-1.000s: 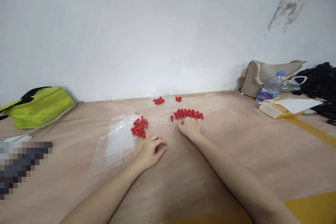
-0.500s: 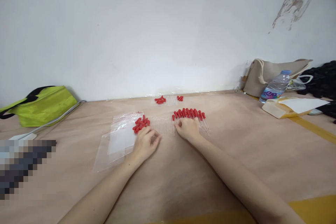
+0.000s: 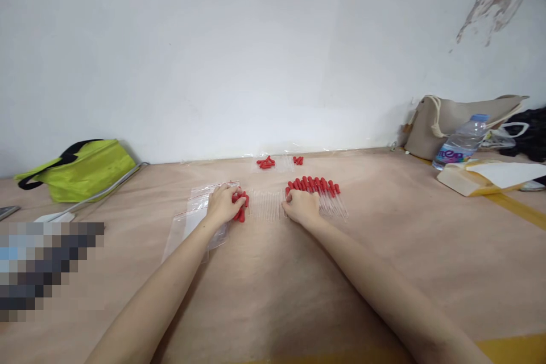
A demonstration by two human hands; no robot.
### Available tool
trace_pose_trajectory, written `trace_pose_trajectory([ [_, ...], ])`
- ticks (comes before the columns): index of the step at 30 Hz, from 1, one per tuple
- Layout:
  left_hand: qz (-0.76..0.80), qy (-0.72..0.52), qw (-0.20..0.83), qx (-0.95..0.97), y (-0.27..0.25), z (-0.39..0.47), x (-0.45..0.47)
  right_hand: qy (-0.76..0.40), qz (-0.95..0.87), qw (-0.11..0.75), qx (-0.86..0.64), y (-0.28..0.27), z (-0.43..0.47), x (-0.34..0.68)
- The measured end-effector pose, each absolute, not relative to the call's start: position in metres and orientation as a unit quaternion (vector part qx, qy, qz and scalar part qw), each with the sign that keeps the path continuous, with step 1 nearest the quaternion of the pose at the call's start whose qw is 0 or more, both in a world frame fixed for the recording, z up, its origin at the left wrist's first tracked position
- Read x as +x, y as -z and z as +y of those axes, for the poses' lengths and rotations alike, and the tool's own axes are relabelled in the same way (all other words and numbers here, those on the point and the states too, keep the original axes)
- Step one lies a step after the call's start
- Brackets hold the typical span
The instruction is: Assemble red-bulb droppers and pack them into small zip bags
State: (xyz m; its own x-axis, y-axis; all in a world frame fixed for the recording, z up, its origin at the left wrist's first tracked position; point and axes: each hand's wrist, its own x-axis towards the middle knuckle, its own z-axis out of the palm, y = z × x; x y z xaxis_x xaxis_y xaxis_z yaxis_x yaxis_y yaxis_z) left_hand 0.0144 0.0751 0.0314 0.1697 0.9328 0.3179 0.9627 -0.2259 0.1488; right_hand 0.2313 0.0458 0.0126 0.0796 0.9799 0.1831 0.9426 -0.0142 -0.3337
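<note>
My left hand (image 3: 222, 203) is over a small pile of red rubber bulbs (image 3: 241, 211), at the edge of clear zip bags (image 3: 191, 219). Its thumb and fingers are apart, with red bulbs showing between them; the fingertips are partly hidden. A row of thin, clear dropper tubes (image 3: 265, 206) without bulbs lies between my hands. At the right end of that row my right hand (image 3: 302, 206) is closed, its fingertips pinching a dropper that is mostly hidden. Beyond and beside it, several droppers with red bulbs (image 3: 315, 185) lie side by side.
Near the wall lie more red bulbs (image 3: 266, 162) and a smaller red cluster (image 3: 298, 160) on clear plastic. A yellow-green bag (image 3: 91, 170) is at left. At right stand a water bottle (image 3: 460, 142), a beige bag (image 3: 426, 125) and an opened paper packet (image 3: 464, 179).
My left hand has moved left and away from me, onto the bulb pile and bags. My right hand stays by the same dropper. The whole view has shifted slightly.
</note>
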Motion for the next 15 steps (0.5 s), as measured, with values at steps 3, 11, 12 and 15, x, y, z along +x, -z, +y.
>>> trace_pose_trajectory([
  [3,-0.621,0.148,0.033,-0.769,-0.033,0.084,0.02,-0.05,-0.676,0.161,-0.718,-0.016,0.048,0.231],
  [11,-0.625,0.121,0.018,-0.771,-0.033,0.094,0.024,-0.074,-0.65,0.132,-0.744,-0.022,0.057,0.222],
  [12,-0.625,0.125,0.018,-0.771,-0.033,0.093,0.024,-0.078,-0.649,0.131,-0.746,-0.022,0.058,0.221],
  [15,-0.618,0.146,0.016,-0.772,-0.034,0.091,0.027,-0.089,-0.645,0.13,-0.748,-0.022,0.061,0.219],
])
